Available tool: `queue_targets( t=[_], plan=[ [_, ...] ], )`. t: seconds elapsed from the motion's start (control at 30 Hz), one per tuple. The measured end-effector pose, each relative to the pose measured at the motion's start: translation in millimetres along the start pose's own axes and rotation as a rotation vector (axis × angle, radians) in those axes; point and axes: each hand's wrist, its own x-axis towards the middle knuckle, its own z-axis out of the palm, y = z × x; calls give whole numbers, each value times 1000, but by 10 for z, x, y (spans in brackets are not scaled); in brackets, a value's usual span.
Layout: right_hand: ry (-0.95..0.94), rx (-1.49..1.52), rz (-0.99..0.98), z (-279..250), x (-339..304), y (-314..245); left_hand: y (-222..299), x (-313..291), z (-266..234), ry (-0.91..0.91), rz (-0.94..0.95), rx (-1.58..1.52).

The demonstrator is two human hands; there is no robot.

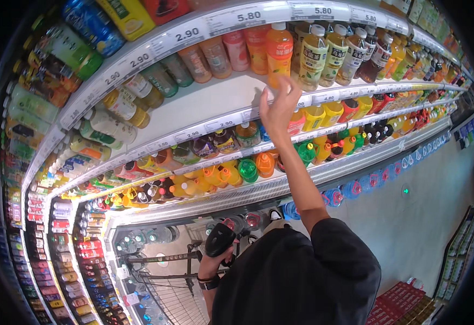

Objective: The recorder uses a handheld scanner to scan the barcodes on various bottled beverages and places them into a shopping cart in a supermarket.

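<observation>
My right hand [280, 110] is raised to the upper shelf, its thumb and bent fingers apart. Its fingertips are at the base of a bottle of orange juice drink [279, 50], which stands upright at the front of its row; whether they touch it I cannot make out. No bottle is enclosed between the thumb and fingers. Low down, my left hand [215, 264], with a black band at the wrist, is closed around a black rounded object [220, 240] beside the wire shopping cart [173, 295]. My left fingers are partly hidden by it.
Bottles of pale yellow tea drink [313, 57] stand right of the orange one. Price strips [204, 132] edge the shelves. Several large water bottles [351, 189] line the floor along the shelf base. Red cartons [397, 303] are stacked at the lower right.
</observation>
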Motion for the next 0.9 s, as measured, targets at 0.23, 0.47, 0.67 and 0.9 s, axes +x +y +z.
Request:
queue_targets(
  t=[0.23,0.47,0.67,0.9],
  plan=[
    [-279,-204,87,-35,208,113,162,166,202,-92,-6,17],
    [-309,-120,92,69,348,353,94,244,258,-38,-9,12],
    [-464,-112,130,123,463,484,45,228,383,-40,-16,-20],
    [-336,29,-60,-79,185,238,-97,171,527,-12,-77,-75]
  ],
)
